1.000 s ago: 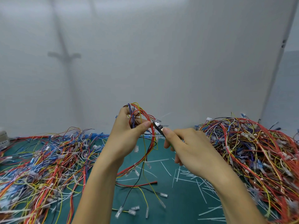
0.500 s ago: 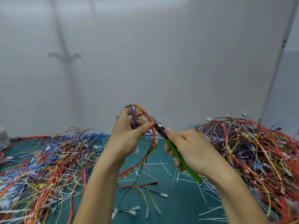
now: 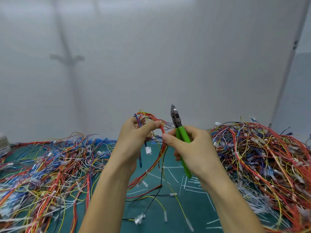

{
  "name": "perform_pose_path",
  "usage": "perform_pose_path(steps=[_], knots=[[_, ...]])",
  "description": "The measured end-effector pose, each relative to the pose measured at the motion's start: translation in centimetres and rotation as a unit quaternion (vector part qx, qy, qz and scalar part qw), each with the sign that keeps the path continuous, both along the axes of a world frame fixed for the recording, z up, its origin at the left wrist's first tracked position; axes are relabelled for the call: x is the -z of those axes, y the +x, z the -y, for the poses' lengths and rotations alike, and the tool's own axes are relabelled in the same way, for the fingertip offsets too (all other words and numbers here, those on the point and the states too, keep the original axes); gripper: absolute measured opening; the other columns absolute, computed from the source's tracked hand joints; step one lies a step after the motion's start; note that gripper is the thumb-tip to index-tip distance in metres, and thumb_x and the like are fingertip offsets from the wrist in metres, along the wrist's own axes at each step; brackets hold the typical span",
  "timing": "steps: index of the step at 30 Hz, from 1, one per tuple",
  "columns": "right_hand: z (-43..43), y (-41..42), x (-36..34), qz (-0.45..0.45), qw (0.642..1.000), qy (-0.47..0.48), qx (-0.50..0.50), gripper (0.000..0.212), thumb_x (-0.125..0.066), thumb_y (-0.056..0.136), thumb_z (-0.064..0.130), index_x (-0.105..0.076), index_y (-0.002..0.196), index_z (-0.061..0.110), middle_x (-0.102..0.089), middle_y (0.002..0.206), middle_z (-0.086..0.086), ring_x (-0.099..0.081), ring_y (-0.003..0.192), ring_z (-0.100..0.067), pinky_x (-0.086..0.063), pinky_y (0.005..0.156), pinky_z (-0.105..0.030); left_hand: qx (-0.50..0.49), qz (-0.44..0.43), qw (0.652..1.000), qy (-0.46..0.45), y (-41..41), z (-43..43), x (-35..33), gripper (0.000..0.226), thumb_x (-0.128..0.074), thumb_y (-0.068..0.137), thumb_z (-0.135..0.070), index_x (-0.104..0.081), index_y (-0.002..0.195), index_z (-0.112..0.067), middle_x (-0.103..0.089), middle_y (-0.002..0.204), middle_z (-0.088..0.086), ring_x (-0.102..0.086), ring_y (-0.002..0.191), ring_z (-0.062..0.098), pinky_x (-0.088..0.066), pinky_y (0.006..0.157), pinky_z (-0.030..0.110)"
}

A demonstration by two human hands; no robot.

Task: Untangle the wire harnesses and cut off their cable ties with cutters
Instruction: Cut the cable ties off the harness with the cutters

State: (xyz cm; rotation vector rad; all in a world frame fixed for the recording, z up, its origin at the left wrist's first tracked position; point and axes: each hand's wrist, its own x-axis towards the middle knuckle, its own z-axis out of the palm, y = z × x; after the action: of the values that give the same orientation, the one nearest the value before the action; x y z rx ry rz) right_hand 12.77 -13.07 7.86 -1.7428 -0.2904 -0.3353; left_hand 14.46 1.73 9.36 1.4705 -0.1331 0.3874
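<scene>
left hand (image 3: 133,142) pinches the wire harness (image 3: 162,131); right hand (image 3: 195,148) grips green-handled cutters (image 3: 180,132), tips pointing up

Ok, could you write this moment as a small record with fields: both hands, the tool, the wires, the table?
left hand: holds wire harness above the table
right hand: grips cutters by the green handles
cutters: tip pointing up, beside the harness
piles: left wire pile, right wire pile
table: green, with cut tie pieces
</scene>
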Motion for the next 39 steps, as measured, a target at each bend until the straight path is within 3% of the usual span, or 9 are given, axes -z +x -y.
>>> perform_pose_path(steps=[7,11,14,17,19,25,30,34,39], knots=[[-0.4,0.3,0.1,0.049,0.992,0.11,0.042,0.016,-0.08,0.078,0.012,-0.067,0.081,0.021,-0.071,0.071,0.009,-0.063,0.06,-0.005,-0.057,0.066,-0.033,-0.001,-0.045,0.999,0.029,0.0,-0.8,0.2,0.012,-0.067,0.089,-0.032,-0.074,0.089,-0.022,-0.073,0.101,0.004,-0.059,0.072,0.013,-0.052,0.067,0.025],[-0.3,0.7,0.3,0.057,0.987,0.144,0.033,0.018,-0.079,0.079,0.005,-0.068,0.084,0.018,-0.07,0.069,0.008,-0.062,0.06,-0.007,-0.055,0.058,-0.027,-0.019,-0.048,0.995,0.086,0.0,-1.9,0.5,0.024,-0.064,0.09,-0.044,-0.075,0.091,-0.023,-0.066,0.075,-0.011,-0.045,0.049,0.006,-0.042,0.046,0.017],[-0.4,0.8,0.6,0.057,0.986,0.155,0.031,0.018,-0.078,0.079,0.004,-0.068,0.084,0.018,-0.069,0.068,0.008,-0.061,0.06,-0.006,-0.054,0.056,-0.026,-0.06,-0.044,0.989,0.13,-0.1,-2.3,0.5,0.032,-0.065,0.081,-0.056,-0.071,0.092,-0.027,-0.066,0.078,-0.018,-0.052,0.056,0.001,-0.043,0.054,0.02],[-0.4,0.9,0.8,0.065,0.986,0.145,0.039,0.018,-0.079,0.079,0.006,-0.068,0.083,0.02,-0.07,0.072,0.006,-0.065,0.065,-0.011,-0.058,0.062,-0.032,-0.186,0.025,0.961,0.201,-0.3,-2.5,0.2,0.037,-0.072,0.079,-0.051,-0.064,0.106,-0.027,-0.064,0.104,-0.009,-0.061,0.089,0.009,-0.047,0.074,0.028],[-0.4,0.9,0.8,0.069,0.988,0.131,0.048,0.017,-0.08,0.079,0.01,-0.068,0.084,0.021,-0.071,0.075,0.005,-0.067,0.07,-0.018,-0.06,0.068,-0.039,-0.219,0.118,0.943,0.219,-1.1,-2.4,-0.7,0.017,-0.072,0.084,-0.043,-0.066,0.096,-0.032,-0.066,0.098,-0.012,-0.06,0.085,0.003,-0.045,0.072,0.022],[-0.8,0.5,0.7,0.086,0.989,0.112,0.054,0.017,-0.081,0.079,0.016,-0.066,0.083,0.022,-0.07,0.074,0.005,-0.066,0.069,-0.019,-0.06,0.07,-0.048,-0.061,0.066,0.932,0.352,-2.1,-0.7,-0.9,0.02,-0.062,0.091,-0.045,-0.077,0.085,-0.033,-0.072,0.08,-0.009,-0.064,0.082,0.007,-0.047,0.074,0.025],[-0.7,0.2,0.4,0.101,0.989,0.099,0.031,0.014,-0.078,0.081,0.015,-0.066,0.084,0.023,-0.071,0.075,0.006,-0.068,0.071,-0.015,-0.06,0.07,-0.044,0.045,0.046,0.974,0.219,-1.6,0.3,-0.6,0.018,-0.065,0.092,-0.029,-0.078,0.084,-0.02,-0.076,0.082,-0.007,-0.064,0.075,-0.002,-0.045,0.067,0.007],[-0.5,0.0,0.3,0.112,0.991,0.071,0.003,0.014,-0.073,0.084,0.015,-0.07,0.089,0.028,-0.072,0.076,0.007,-0.07,0.07,-0.014,-0.061,0.072,-0.044,0.063,0.024,0.992,0.102,-1.1,0.7,0.0,0.015,-0.067,0.09,-0.022,-0.078,0.09,-0.012,-0.077,0.089,-0.001,-0.071,0.092,0.008,-0.051,0.082,0.011],[-0.6,0.0,0.3,0.12,0.991,0.061,0.013,0.019,-0.068,0.086,0.017,-0.07,0.094,0.035,-0.071,0.074,0.004,-0.069,0.067,-0.023,-0.059,0.067,-0.052,0.029,0.007,0.999,0.029,-0.5,0.9,0.4,0.013,-0.074,0.082,-0.016,-0.077,0.092,-0.008,-0.077,0.088,0.003,-0.072,0.089,0.012,-0.051,0.074,0.01]])
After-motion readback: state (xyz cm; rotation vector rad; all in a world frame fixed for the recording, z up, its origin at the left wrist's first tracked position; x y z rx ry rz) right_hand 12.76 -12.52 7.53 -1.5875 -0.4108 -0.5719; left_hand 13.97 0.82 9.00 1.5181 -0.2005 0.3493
